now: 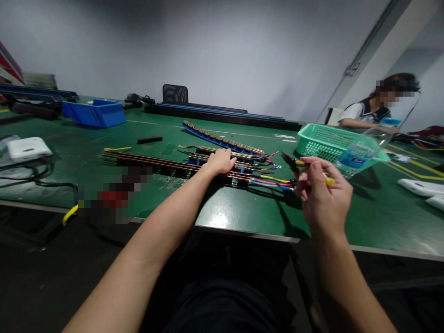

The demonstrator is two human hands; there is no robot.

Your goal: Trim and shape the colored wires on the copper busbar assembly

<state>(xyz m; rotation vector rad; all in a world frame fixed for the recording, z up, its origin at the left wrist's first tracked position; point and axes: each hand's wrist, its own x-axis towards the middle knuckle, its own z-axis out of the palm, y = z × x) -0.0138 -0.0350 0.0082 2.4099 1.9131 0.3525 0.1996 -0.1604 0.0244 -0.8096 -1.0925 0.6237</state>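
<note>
My left hand (pixel 220 163) lies over the middle of the long copper-railed strips, its fingers bent down over one of them and the fingertips hidden. The nearest copper-railed strip (pixel 166 163) stretches left from under my wrist. From its right end run coloured wires (pixel 272 184), mostly red, blue and yellow. My right hand (pixel 324 194) is raised at the right, closed around yellow-handled pliers (pixel 295 163) whose dark jaws point up and left. Behind my left hand lies a strip with a blue base (pixel 222 138).
A green perforated basket (pixel 322 138) with a clear bottle (pixel 360 150) leaning in it stands right. A blue bin (pixel 95 113) and a white device (pixel 29 149) are left. Long dark bars (pixel 222 113) lie at the back. Another person (pixel 374 106) sits far right.
</note>
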